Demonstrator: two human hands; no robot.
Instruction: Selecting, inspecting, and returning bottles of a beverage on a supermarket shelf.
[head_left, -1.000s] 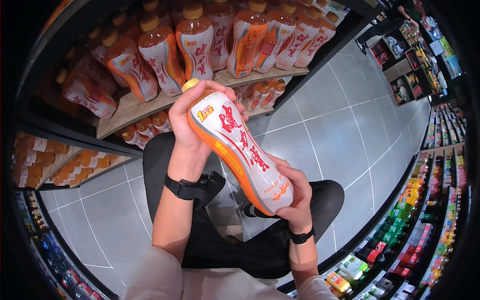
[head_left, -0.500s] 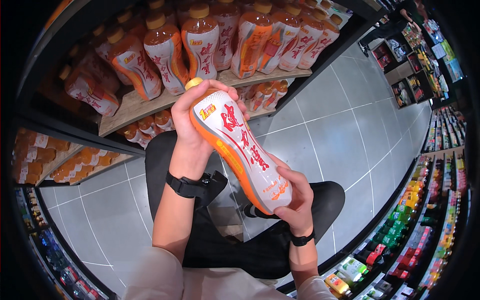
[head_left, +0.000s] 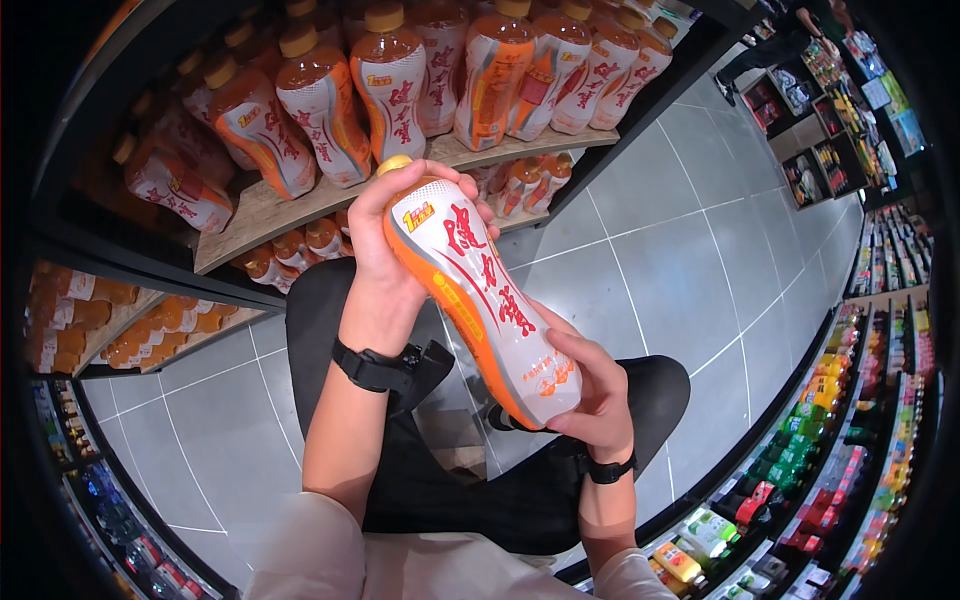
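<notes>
A large drink bottle (head_left: 490, 290) with a white and orange sleeve, red lettering and a yellow cap is held aslant in front of me, cap end up and to the left. My left hand (head_left: 390, 235) wraps round its neck and shoulder, thumb near the cap; some of its fingers show on the far side. At the base, my right hand (head_left: 595, 395) grips the bottle from the right, thumb below and fingers along the side. Both wrists carry black bands. Beyond the bottle, a wooden shelf (head_left: 440, 152) bears rows of the same kind of bottle.
Lower shelves at the left hold more orange bottles (head_left: 165, 328). My bent legs (head_left: 640, 400) in dark trousers are under my hands, over a grey tiled floor (head_left: 690, 250). Shelves of coloured drinks (head_left: 800, 440) curve along the right. A person's leg (head_left: 750, 65) shows at the far right.
The shelf and its bottles sit slightly higher and further left in the picture. Both hands keep their hold on the bottle, which has barely moved.
</notes>
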